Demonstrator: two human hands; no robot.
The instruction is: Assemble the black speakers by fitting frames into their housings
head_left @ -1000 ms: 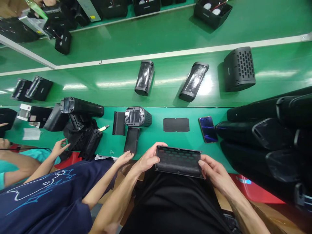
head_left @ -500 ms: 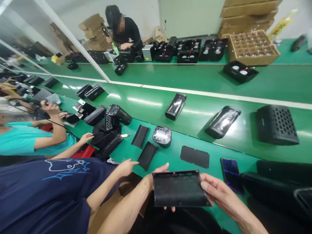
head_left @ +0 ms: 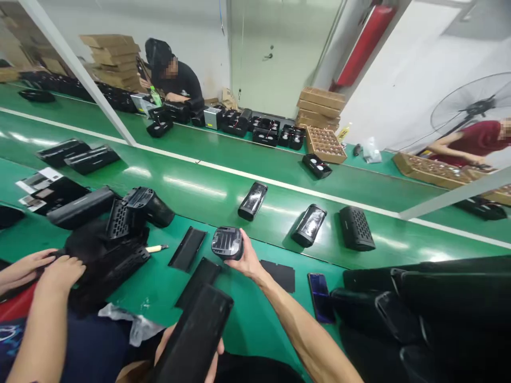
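My right hand (head_left: 246,260) reaches forward over the green bench and grips a round-ended black speaker housing (head_left: 227,242) from its right side. My left hand (head_left: 213,357) stays low near my lap, its fingers closed under a long black grille panel (head_left: 195,332) that tilts up and to the right. Two flat black panels (head_left: 187,248) lie just left of the housing, and a thin black sheet (head_left: 282,275) lies right of my wrist.
A co-worker's hands (head_left: 51,271) rest on a heap of black housings (head_left: 115,250) at the left. A dark phone (head_left: 319,297) lies by stacked black shells (head_left: 431,308) at the right. Three speakers (head_left: 309,225) stand on the conveyor belt; other people work at the far bench.
My right hand let go of the grille panel and reached forward to grasp the speaker housing. My left hand alone now holds the panel, turned on end. My view lifted and swung.
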